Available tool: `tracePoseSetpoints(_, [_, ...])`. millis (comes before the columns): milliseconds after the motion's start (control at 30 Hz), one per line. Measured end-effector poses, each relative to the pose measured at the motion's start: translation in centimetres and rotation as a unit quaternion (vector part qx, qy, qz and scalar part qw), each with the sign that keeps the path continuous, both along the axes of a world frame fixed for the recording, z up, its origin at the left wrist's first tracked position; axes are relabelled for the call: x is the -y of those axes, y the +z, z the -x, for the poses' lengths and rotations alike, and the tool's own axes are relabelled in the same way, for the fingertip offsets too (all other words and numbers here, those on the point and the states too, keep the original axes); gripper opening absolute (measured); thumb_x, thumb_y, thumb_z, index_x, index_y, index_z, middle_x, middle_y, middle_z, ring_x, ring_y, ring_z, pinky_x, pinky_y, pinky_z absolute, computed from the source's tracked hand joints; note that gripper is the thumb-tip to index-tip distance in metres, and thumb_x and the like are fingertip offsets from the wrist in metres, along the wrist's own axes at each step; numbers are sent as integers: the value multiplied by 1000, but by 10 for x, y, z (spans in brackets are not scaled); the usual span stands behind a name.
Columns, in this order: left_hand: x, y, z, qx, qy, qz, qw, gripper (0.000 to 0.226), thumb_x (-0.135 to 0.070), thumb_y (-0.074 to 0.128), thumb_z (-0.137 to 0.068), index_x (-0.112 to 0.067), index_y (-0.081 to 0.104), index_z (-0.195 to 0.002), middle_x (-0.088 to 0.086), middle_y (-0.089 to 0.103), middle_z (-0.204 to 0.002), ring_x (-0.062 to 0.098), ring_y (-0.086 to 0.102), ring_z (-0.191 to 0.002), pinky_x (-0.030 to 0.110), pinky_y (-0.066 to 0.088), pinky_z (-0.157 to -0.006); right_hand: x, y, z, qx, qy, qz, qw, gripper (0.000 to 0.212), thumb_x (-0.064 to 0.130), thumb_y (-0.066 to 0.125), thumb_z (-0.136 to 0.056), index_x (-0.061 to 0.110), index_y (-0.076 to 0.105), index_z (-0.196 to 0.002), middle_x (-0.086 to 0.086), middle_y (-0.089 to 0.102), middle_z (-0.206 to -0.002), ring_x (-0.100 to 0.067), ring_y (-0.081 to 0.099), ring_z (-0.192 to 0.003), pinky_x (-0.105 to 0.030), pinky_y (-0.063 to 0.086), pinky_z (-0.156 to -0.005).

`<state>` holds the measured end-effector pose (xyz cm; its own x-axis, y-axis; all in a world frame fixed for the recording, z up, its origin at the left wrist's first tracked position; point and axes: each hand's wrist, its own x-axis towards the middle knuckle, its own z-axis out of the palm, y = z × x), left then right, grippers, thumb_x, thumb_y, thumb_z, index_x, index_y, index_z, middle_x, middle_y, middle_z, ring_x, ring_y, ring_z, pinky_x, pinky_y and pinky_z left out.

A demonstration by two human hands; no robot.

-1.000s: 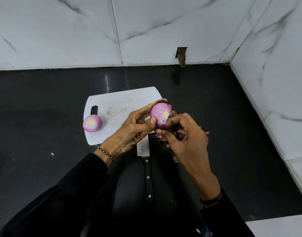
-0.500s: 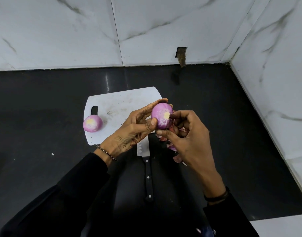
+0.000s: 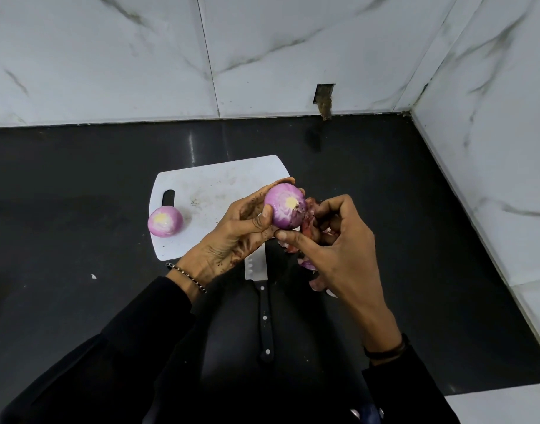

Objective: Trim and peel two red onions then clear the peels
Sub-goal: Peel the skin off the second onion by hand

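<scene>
My left hand (image 3: pixel 232 237) holds a purple onion (image 3: pixel 285 206) above the right end of the white cutting board (image 3: pixel 213 191), its pale trimmed end facing me. My right hand (image 3: pixel 339 249) is at the onion's right side, fingers curled on a strip of dark red peel (image 3: pixel 308 218) that still hangs from it. A second onion (image 3: pixel 165 221), peeled and trimmed, rests on the board's left edge by the handle slot. Loose peels (image 3: pixel 308 266) lie on the counter under my right hand, partly hidden.
A knife (image 3: pixel 262 301) with a black riveted handle lies below the board, blade toward the board. The black counter (image 3: pixel 63 209) meets marble walls at the back and right. A small white scrap (image 3: pixel 93 276) lies on the counter at left.
My right hand has drawn back to the right of the onion, pulling peel away from its side. The left hand has turned the onion slightly. The other onion and knife are unmoved.
</scene>
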<state>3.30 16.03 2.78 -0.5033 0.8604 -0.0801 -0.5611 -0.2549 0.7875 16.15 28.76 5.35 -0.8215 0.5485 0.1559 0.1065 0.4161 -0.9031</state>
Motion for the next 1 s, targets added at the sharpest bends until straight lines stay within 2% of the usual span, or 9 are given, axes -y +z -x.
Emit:
tracePoseSetpoints(133, [-2,2,-1,94,20,11,995,81,-46,82,-75,3,56,-134,31,54,-138,44,54,-126,40,55,-94,-5,0,-7,19,1,64,998,39,54,79,-76,30,54,-94,2,64,-85,-21,68,-71,-39,58,-53])
tracePoseSetpoints(200, [-3,6,1,118,28,27,992,81,-51,86,-68,3,64,-124,29,61,-130,41,61,-120,43,55,-96,-6,0,-10,17,-25,52,998,29,50,71,-86,24,58,-91,1,65,-82,-13,67,-69,-29,56,-52])
tracePoseSetpoints(300, [-6,14,1,131,39,61,989,93,-54,91,-53,3,62,-120,30,67,-119,39,70,-106,41,60,-85,-11,-1,-11,23,-42,44,998,16,29,69,-92,15,63,-92,-2,65,-85,-4,62,-65,-18,51,-48])
tracePoseSetpoints(367, [-7,19,-1,134,48,88,986,81,-53,87,-54,0,68,-112,29,70,-112,38,73,-98,40,62,-79,-14,-2,-13,24,-39,27,999,12,23,72,-91,15,67,-98,0,67,-89,-3,63,-70,-15,52,-50])
tracePoseSetpoints(500, [-11,24,-6,107,43,135,984,51,-50,61,-76,-5,79,-94,25,74,-104,33,75,-93,36,62,-78,-15,-3,-13,4,-46,21,999,11,24,69,-94,18,72,-103,3,69,-91,-1,65,-74,-12,51,-51])
tracePoseSetpoints(600, [-16,29,-10,98,37,158,982,54,-48,60,-78,-2,75,-102,25,74,-103,32,75,-92,37,62,-78,-17,-4,-12,-4,-49,-58,997,12,20,70,-93,19,72,-105,8,68,-97,-3,65,-86,-14,53,-65])
tracePoseSetpoints(733, [-22,32,-13,73,33,226,971,60,-51,63,-82,-3,63,-118,26,72,-109,37,72,-103,47,55,-96,-15,3,-12,-29,-49,-27,998,13,18,67,-96,19,68,-109,8,67,-98,1,65,-86,-11,52,-60])
tracePoseSetpoints(833, [-24,34,-15,51,28,269,961,60,-54,61,-90,-3,63,-122,25,73,-106,39,72,-102,52,53,-100,-14,7,-14,-44,-24,-26,998,10,19,66,-96,16,69,-105,5,68,-95,1,66,-80,-9,49,-56])
tracePoseSetpoints(1000, [-24,43,-16,-32,11,315,949,52,-59,55,-92,-9,71,-98,19,76,-89,36,74,-86,47,57,-93,-19,6,-13,-49,28,-78,995,27,23,80,-83,13,67,-105,5,65,-99,-9,64,-84,-12,49,-61])
